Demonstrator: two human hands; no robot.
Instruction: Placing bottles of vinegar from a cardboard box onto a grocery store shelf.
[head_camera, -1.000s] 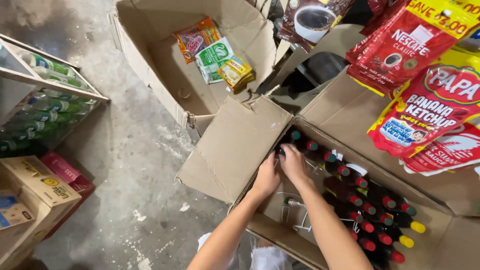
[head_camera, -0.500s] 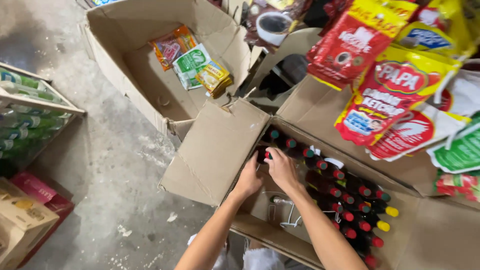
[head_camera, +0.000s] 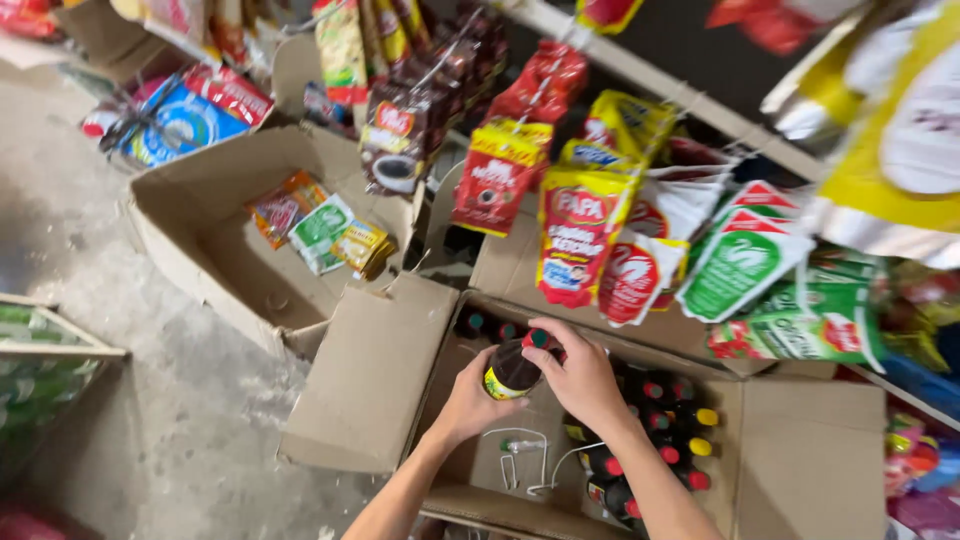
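— Since the earlier views, where both our hands were down among the packed bottles, we've lifted one dark bottle (head_camera: 512, 369) clear, so it's out of its row and free to go elsewhere.

— Agreed. Our left hand (head_camera: 468, 400) wraps its body and our right hand (head_camera: 583, 378) closes over the neck, above the open cardboard box (head_camera: 800, 470).

— It's dark, with a yellow label band and what seems a red-and-green cap.

— More red-capped bottles (head_camera: 655, 440) stand in the box beside it.
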